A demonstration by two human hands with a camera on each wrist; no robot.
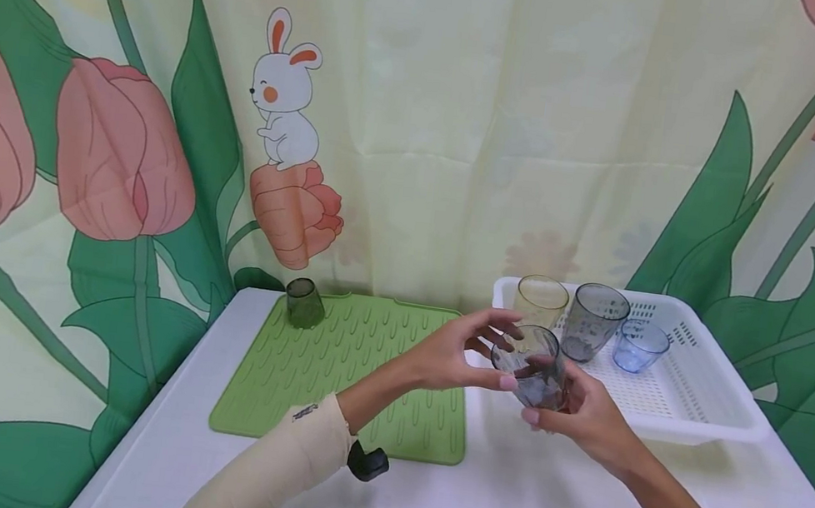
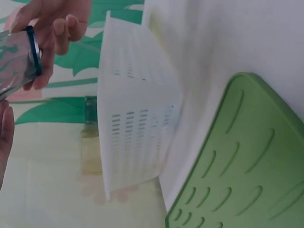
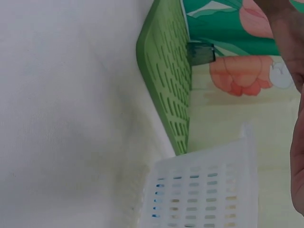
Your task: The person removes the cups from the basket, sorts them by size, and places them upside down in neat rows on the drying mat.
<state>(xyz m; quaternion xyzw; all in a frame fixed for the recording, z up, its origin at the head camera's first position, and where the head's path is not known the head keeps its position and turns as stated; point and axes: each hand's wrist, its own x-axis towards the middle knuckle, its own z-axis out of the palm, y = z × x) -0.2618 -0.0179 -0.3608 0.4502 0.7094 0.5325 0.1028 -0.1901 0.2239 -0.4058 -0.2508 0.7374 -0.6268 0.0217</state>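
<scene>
A clear grey drinking glass [image 1: 538, 378] is held up, tilted, in front of the white basket, between both hands. My left hand [image 1: 453, 350] holds it near the rim from the left, thumb on the near side and fingers at the far side. Gripping the lower part from the right is my right hand [image 1: 589, 413], its thumb low on the near side. In the left wrist view the glass [image 2: 16, 64] is cut off by the left edge, with right-hand fingers around its dark end. The right wrist view does not show this glass.
The white perforated basket [image 1: 729, 416] holds a yellowish glass [image 1: 542, 296], a tall grey glass [image 1: 593, 321] and a small blue glass [image 1: 640, 347]. On the left lies a green ridged mat [image 1: 270, 398], with a dark green glass [image 1: 305, 305] upside down at its far left corner. A printed curtain hangs behind.
</scene>
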